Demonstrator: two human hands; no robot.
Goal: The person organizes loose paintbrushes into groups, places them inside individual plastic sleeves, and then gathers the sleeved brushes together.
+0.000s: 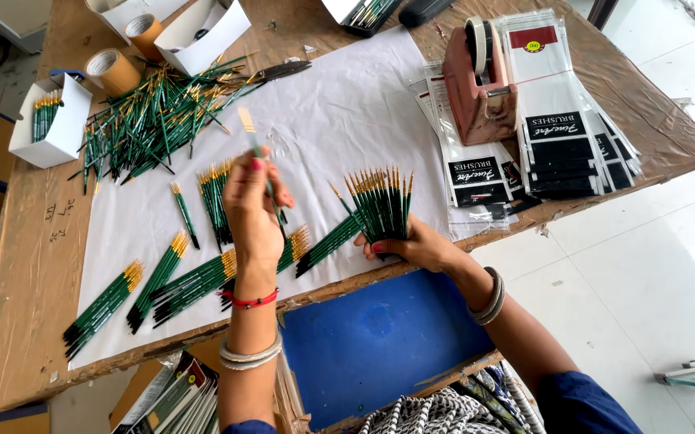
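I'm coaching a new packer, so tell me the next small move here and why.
Probably add the single brush in the left hand to the fan of brushes in the right hand: it is lifted clear of the sorted bundles on the white paper.

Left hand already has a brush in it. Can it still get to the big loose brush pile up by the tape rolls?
Probably yes. The left hand is raised over the white paper, and nothing stands between it and the loose pile. It already holds one brush, so grabbing more may be awkward.
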